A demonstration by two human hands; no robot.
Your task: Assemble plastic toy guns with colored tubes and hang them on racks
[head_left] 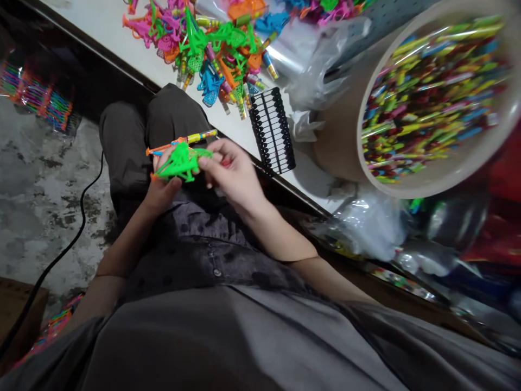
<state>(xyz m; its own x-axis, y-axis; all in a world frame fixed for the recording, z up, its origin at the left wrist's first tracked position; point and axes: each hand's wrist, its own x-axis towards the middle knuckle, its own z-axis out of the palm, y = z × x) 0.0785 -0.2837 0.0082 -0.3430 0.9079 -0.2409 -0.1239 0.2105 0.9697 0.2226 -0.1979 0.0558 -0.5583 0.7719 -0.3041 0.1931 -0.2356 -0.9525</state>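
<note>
Above my lap, my left hand (163, 187) is closed around a bright green plastic toy piece (184, 162) with an openwork body. An orange toy stick (166, 146) with a yellow, patterned tube end lies along the far side of the green piece, in the same hand. My right hand (232, 171) pinches the right end of the green piece between thumb and fingers. Something small and red (226, 162) shows among the right fingers; its kind is not clear.
On the white table (101, 35) lies a pile of coloured plastic toys (228, 49). Beside it are a black abacus-like rack (272, 130) and clear plastic bags (321, 65). A large tub (366, 136) holds many coloured sticks. A black cable (83, 212) crosses the floor at left.
</note>
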